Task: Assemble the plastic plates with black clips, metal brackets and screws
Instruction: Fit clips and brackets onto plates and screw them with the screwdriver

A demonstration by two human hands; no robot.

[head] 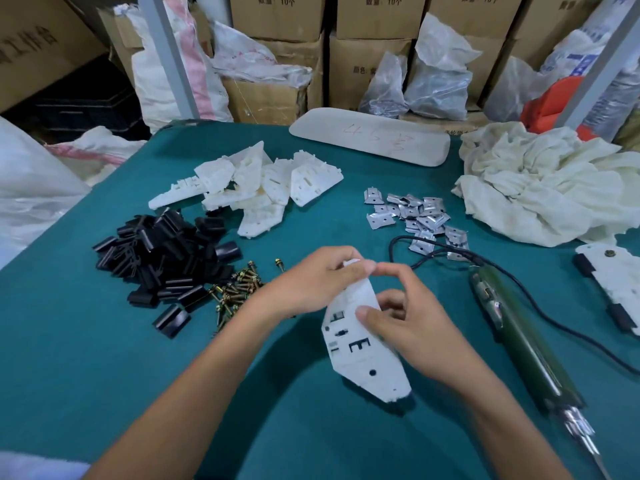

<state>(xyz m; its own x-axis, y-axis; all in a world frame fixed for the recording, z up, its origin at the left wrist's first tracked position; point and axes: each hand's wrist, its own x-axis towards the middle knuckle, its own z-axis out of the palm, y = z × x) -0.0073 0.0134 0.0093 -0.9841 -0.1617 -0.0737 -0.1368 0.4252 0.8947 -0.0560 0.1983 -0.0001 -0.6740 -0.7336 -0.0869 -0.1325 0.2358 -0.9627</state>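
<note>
A white plastic plate with slots and a round hole is held above the green table. My left hand grips its top end. Lower down, my right hand holds its right edge, thumb on the face. A heap of black clips lies at the left, with loose screws beside it. More white plates are piled behind. Metal brackets are scattered at centre right. An assembled plate with black clips lies at the right edge.
A green electric screwdriver with its black cable lies to the right of my hands. A crumpled white cloth and a long white foam pad sit further back. Cardboard boxes and plastic bags stand behind the table.
</note>
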